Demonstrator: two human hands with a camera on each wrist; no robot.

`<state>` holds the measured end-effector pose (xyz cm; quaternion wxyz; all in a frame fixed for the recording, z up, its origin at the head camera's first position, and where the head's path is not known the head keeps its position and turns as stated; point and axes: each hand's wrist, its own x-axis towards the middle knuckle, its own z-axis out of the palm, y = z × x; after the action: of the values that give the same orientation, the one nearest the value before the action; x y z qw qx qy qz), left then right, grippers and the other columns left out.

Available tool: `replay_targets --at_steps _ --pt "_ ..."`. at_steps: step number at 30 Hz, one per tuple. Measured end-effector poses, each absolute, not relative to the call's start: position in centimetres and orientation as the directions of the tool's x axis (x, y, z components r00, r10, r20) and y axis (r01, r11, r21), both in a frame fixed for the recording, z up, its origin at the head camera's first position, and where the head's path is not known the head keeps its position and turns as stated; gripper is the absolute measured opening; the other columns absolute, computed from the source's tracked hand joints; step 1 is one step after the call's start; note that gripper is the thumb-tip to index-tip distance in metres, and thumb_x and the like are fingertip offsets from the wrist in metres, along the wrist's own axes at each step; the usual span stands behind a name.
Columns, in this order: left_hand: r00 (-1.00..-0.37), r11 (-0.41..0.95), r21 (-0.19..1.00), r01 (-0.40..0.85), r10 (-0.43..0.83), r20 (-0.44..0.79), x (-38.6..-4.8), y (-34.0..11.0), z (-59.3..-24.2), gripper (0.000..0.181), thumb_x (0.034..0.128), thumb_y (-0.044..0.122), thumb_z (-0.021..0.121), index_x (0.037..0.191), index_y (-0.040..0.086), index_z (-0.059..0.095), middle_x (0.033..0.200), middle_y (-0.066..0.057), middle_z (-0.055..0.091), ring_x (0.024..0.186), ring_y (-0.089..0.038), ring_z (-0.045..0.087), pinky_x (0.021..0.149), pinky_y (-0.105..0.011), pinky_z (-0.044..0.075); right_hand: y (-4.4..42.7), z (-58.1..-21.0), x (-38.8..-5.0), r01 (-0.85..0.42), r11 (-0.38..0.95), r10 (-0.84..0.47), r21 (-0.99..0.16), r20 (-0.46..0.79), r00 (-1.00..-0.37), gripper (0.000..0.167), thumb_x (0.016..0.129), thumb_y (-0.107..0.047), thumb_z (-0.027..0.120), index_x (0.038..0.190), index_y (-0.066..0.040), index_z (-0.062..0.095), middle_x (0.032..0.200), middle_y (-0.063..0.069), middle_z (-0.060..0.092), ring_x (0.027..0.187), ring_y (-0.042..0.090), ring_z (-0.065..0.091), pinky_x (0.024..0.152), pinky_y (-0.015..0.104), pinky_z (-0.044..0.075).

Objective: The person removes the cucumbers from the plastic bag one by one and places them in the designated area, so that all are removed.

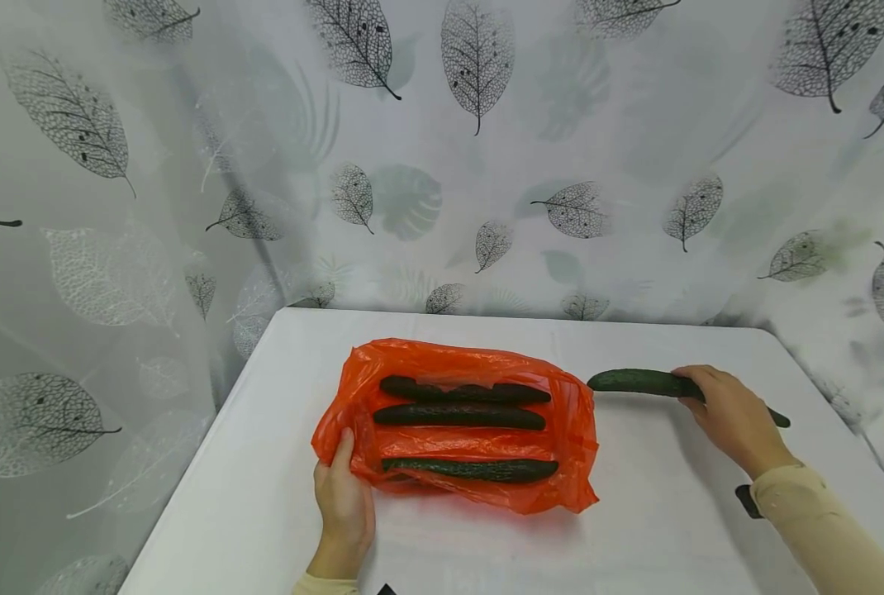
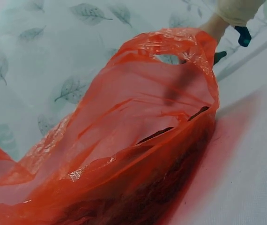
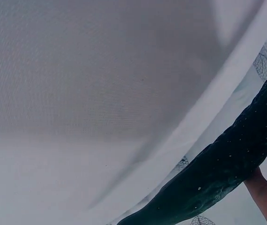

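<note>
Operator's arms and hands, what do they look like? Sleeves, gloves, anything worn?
No gloves on the left hand or right hand. The right sleeve is long, plain, pale cream-yellow, gathered at the wrist. Only the end of the left sleeve shows, similar colour. A small dark block sits at the right wrist; no cable visible on it.

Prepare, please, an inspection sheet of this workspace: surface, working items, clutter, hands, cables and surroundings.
Surface: white-covered table.
Working items: orange-red plastic bag with three cucumbers visible inside; fourth cucumber outside, to the bag's right.
Clutter: nothing seen.
Left hand: holds the bag's left edge.
Right hand: grips the fourth cucumber.
Cables: nothing seen.
Surroundings: leaf-printed backdrop behind and beside the table.
</note>
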<state>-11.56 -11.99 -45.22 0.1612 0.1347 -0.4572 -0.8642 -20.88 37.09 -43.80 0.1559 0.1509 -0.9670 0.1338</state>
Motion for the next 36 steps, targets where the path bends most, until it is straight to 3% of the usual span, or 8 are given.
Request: replay_targets --at_steps 17,36 --pt "-0.916 -0.503 0.856 0.124 -0.390 -0.096 -11.5 -12.0 -45.1 0.046 0.1110 0.025 0.038 0.150 0.000 0.033 0.150 -0.009 0.043 0.137 -0.021 0.041 0.114 -0.028 0.035 38.1 -45.4 -21.3 -0.339 0.916 -0.266 -0.213 0.310 -0.913 0.044 0.079 0.009 0.077 0.121 0.003 0.062 0.120 0.028 0.063 0.110 0.051 0.057 0.088 0.065 0.047" --pt "-0.914 -0.503 0.857 0.109 -0.390 -0.113 -11.6 -11.9 -45.2 0.046 0.1108 0.025 0.039 0.149 -0.001 0.035 0.149 -0.009 0.045 0.136 -0.020 0.043 0.112 -0.027 0.038 38.3 -46.6 -21.6 -0.297 0.931 -0.237 -0.212 0.269 -0.934 0.045 0.082 0.004 0.077 0.124 0.004 0.062 0.122 0.030 0.062 0.110 0.054 0.057 0.087 0.066 0.047"
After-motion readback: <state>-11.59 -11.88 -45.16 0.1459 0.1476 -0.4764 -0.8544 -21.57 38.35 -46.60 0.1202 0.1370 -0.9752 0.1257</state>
